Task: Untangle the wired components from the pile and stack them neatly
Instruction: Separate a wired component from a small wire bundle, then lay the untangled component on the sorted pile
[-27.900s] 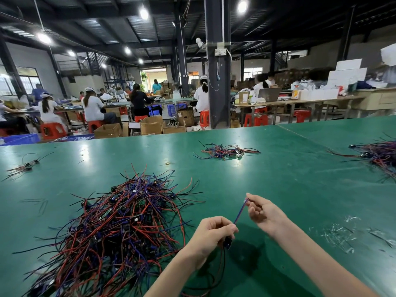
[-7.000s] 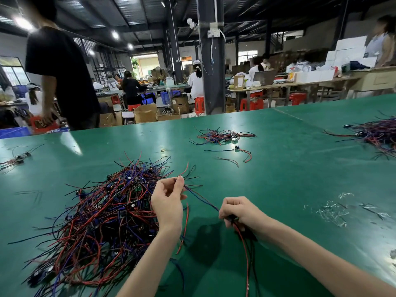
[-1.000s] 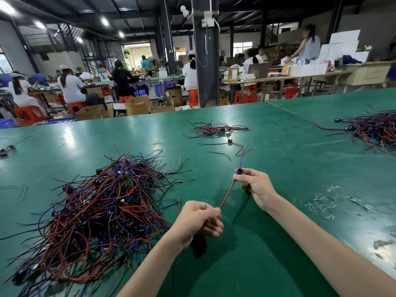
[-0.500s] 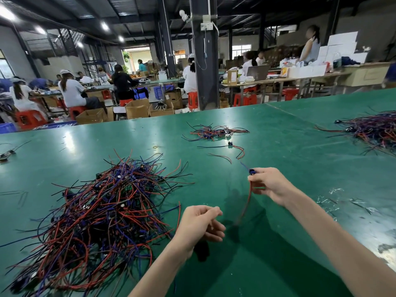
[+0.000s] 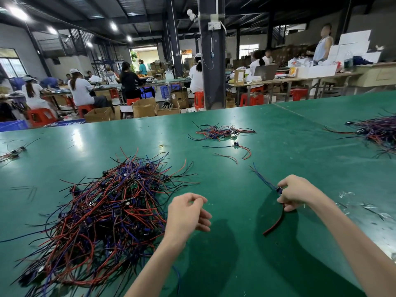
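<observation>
A big tangled pile of red, blue and black wired components lies on the green table at the left. My right hand pinches one freed wired component; its blue leads point away and its red lead curves down toward me. My left hand hovers just right of the pile, fingers loosely curled, holding nothing. Farther back sits a small stack of sorted components, with a single component and a loose red wire lying in front of it.
Another wire pile lies at the table's far right, a small component at the far left. Clear plastic scraps lie right of my right hand. A dark pillar and seated workers stand beyond the table's far edge.
My left hand has let go of the red lead and drawn toward the pile. My right hand has carried the component rightward and lower toward the table.
</observation>
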`<action>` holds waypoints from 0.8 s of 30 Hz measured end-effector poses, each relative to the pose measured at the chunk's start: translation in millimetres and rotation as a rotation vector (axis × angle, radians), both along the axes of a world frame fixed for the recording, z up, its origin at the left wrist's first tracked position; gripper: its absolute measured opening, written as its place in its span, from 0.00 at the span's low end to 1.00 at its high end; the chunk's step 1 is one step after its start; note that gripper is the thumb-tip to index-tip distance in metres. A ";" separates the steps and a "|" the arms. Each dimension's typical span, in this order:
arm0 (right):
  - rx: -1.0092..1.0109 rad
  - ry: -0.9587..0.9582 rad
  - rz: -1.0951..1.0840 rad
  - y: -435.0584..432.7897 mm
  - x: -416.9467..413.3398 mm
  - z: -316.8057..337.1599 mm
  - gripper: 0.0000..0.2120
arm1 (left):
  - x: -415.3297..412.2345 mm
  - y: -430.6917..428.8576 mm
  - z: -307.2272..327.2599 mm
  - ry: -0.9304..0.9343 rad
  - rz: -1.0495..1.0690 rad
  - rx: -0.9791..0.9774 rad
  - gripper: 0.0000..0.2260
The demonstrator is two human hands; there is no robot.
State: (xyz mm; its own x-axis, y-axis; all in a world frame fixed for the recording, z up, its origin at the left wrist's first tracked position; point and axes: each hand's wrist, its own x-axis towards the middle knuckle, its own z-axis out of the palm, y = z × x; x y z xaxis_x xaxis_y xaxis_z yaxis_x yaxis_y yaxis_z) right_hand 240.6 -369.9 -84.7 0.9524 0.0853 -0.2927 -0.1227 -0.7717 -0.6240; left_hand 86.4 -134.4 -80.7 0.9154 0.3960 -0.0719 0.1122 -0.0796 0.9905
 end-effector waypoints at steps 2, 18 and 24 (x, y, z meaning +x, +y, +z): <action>-0.010 0.006 -0.006 -0.8 0.2 -1.0 0.20 | -1.2 7.8 9.8 -0.090 0.029 -0.097 0.07; -0.339 -0.342 0.156 -1.8 8.1 -15.0 0.16 | 6.2 33.2 -24.5 0.332 0.131 1.158 0.09; -0.384 -0.400 0.034 -3.6 5.2 -14.9 0.17 | 4.8 28.6 -24.4 0.288 0.107 1.149 0.07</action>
State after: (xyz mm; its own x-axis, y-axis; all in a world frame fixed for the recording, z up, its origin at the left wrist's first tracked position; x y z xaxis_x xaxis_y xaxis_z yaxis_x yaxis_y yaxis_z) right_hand 245.7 -373.5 -99.6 0.9943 0.0762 0.0751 0.0949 -0.9523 -0.2901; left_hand 91.2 -105.8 -105.1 0.8821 0.4362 0.1778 0.3789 -0.8814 0.2822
